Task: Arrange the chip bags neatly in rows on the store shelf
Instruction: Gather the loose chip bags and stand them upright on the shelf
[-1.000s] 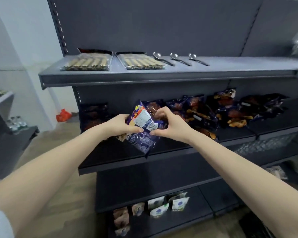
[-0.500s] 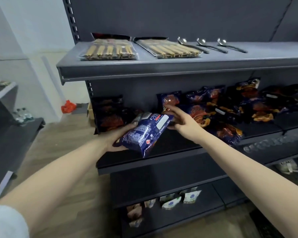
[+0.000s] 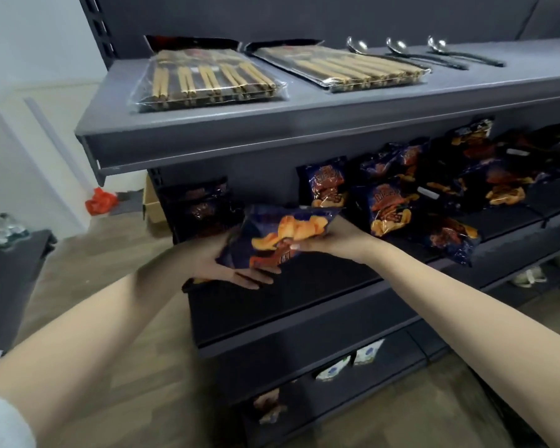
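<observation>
Right hand (image 3: 335,239) pinches the chip bag (image 3: 282,232) at its right end, thumb on the printed front, forearm reaching in from the right. Left hand (image 3: 222,265) lies palm-up under the bag's left end, fingers straight. Bag sits tilted over the middle shelf (image 3: 304,292), toward its left end, in front of the standing bags (image 3: 388,205).

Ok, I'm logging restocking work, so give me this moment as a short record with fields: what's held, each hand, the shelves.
held: chip bag, printed side up, over the middle shelf
left hand: under the bag, fingers straight
right hand: grips the bag's right end
middle shelf: more chip bags at right, a dark stack at left
top shelf: two chopstick packs, three spoons
</observation>
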Demonstrator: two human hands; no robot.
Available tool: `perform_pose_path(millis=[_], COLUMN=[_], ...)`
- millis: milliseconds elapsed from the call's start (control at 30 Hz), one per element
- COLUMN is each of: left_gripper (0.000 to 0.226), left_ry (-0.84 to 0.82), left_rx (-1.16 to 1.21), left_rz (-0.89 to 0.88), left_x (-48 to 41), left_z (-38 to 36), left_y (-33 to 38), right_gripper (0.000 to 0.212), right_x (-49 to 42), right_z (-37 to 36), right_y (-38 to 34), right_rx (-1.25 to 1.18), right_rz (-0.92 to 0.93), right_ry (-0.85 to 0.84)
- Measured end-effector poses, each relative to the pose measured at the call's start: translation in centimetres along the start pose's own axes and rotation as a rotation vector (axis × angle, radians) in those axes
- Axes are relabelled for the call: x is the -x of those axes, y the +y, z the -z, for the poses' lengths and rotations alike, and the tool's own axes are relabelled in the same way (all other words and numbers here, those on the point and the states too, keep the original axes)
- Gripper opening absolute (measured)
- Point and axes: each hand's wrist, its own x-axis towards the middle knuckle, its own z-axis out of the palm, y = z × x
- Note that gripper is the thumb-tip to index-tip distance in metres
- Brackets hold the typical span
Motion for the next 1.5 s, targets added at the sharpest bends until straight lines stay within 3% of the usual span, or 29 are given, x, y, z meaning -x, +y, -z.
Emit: perform_pose_path(millis=[100, 200, 267, 400, 500, 633, 733, 800, 867, 933, 1000, 1100, 1233, 1333, 1433, 1500], left_gripper=[0.081, 0.126, 0.134, 0.118, 0.102, 0.074, 0.040, 0.033, 0.042, 0.055, 0.053, 0.047, 0.068, 0.067, 0.076, 0.090], left_ry=[0.096, 0.131, 0.203, 0.304, 0.286, 0.264, 0.511, 0.613, 0.616, 0.618, 0.607, 0.585, 0.651, 0.817, 1.119, 1.221], left_rx=[0.153, 0.080, 0.068, 0.397, 0.602, 0.460, 0.425, 0.320, 0.005, -0.367, -0.589, -0.740, -0.960, -0.893, -0.523, -0.391], left_rz=[-0.152, -0.306, -0.335, -0.452, -0.549, -0.611, -0.610, -0.601, -0.474, -0.300, -0.203, -0.150, -0.143, -0.378, -0.702, -0.686], left_x=[0.4, 0.8, 0.1, -1.3, -1.4, -0.6, 1.2, 3.2, 5.1, 6.4, 6.7, 6.2, 6.6, 7.4, 6.5, 4.9], left_z=[0.5, 1.0, 1.0, -1.0, -2.4, -3.8, -3.4, -2.3, -1.1, -1.1, -2.1, -3.3, -2.5, -1.4, -2.1, -3.0], left_y=[0.6, -0.3, -2.1, -4.2, -4.2, -3.6, -1.6, 0.0, 1.5, 2.5, 3.7, 5.1, 5.1, 2.7, -2.1, -5.7], right_gripper=[0.038, 0.028, 0.021, 0.027, 0.030, 0.028, 0.053, 0.058, 0.060, 0.061, 0.072, 0.073, 0.059, 0.056, 0.055, 0.057], right_x=[-0.8, -1.6, -2.3, -3.5, -3.7, -3.5, -4.4, -5.3, -5.9, -6.3, -6.6, -7.0, -7.4, -7.6, -7.3, -7.1], right_z=[-0.3, -1.3, -2.5, -5.1, -6.2, -6.1, -4.1, -1.8, 0.4, 1.6, 1.4, -0.8, -3.7, -5.8, -7.7, -8.9], right_y=[1.4, 3.0, 3.7, 3.8, 3.2, 2.9, 2.2, 1.3, -0.2, -1.6, -2.5, -2.4, -0.4, 1.2, 1.9, 2.2], right_rx=[-0.279, -0.448, -0.483, -0.703, -0.834, -0.873, -0.892, -0.778, -0.509, -0.134, 0.150, 0.168, -0.103, -0.210, -0.144, -0.105], right_rz=[-0.047, -0.123, -0.139, -0.167, -0.161, -0.150, -0.207, -0.151, 0.000, 0.147, 0.170, 0.140, 0.137, 0.106, 0.068, 0.041], right_ry=[0.054, 0.095, 0.076, 0.049, 0.045, -0.035, -0.016, 0.068, 0.065, -0.065, -0.278, -0.423, -0.244, -0.075, 0.099, 0.153])
